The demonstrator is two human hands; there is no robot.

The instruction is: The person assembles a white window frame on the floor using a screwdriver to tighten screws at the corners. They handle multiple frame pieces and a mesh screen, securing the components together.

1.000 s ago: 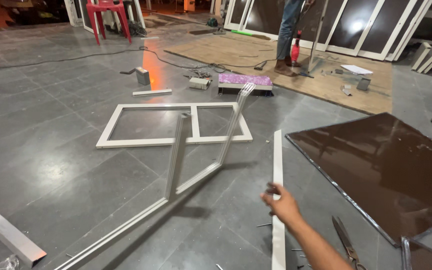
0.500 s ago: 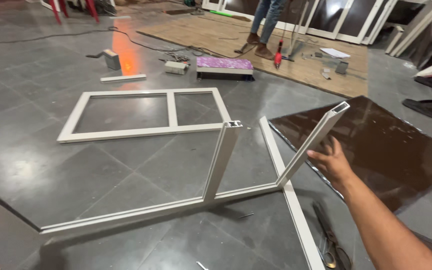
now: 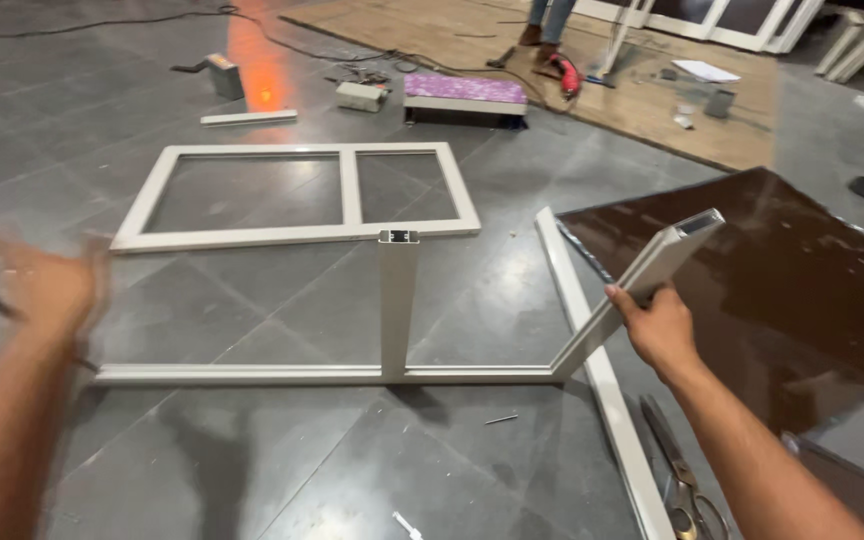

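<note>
- The right hand [image 3: 660, 325] grasps the raised end bar of the unfinished white frame [image 3: 392, 372]; its fingers [image 3: 624, 298] wrap round the bar's lower half, just above the corner where it meets the long bottom rail.
- The frame stands tilted on the grey tiled floor [image 3: 252, 470]: the bottom rail lies on the tiles to the left of the fingers, a middle upright rises from it, and the held bar slants up and away past the fingertips to an open hollow end.
- The left hand [image 3: 47, 290] is blurred, spread and grasping nothing, well apart from the frame's left end.
- The hollow section looks light and stiff, yet the open three-sided shape would likely twist at its joints; a hold near a corner, as now, seems steadier than one at the free tip.
- The painted faces look smooth, so probably slippery; the cut ends may be sharp.
- Just below the right wrist lie scissors [image 3: 687, 480]; a loose white bar [image 3: 602, 380] runs under the hand, and a dark brown panel [image 3: 812, 280] lies beyond the fingers.
</note>
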